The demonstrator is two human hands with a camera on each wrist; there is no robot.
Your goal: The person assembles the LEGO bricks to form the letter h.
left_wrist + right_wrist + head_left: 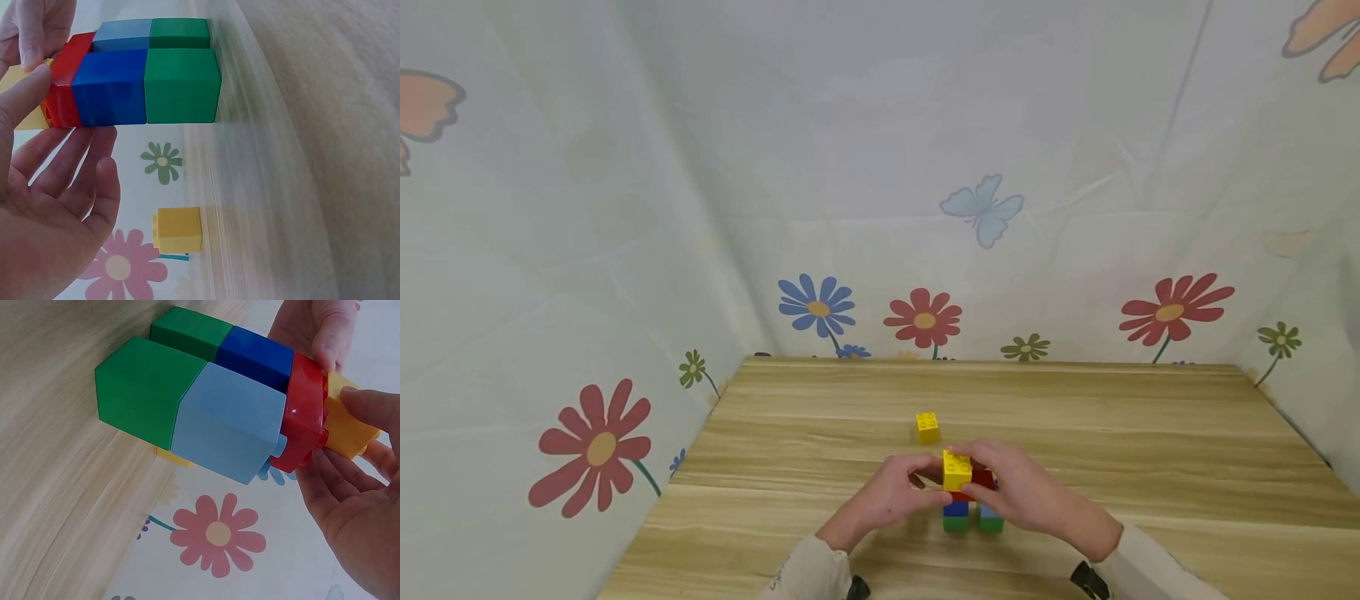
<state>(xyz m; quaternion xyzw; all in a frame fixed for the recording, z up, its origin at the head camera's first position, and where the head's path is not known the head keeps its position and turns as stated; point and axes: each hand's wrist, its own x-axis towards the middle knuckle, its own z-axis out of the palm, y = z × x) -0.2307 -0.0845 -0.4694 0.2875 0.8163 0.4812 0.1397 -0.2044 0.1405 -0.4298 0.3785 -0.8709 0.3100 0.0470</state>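
Note:
Two small towers stand side by side on the wooden table (820, 417): a dark blue brick (111, 87) on a green brick (182, 86), and a light blue brick (228, 419) on another green brick (147, 390). Across their tops lies a red brick (302, 412). My right hand (1026, 492) pinches a yellow brick (957, 472) over the red brick's end above the dark blue one; red studs show beside it. At that same end, my left hand (898, 492) holds the red brick, thumb in front and fingers behind.
A second yellow brick (927, 427) sits on the table behind the towers, slightly to the left. Beyond the table's back edge hangs a pale curtain (865, 150) printed with flowers and butterflies, which also lines both sides.

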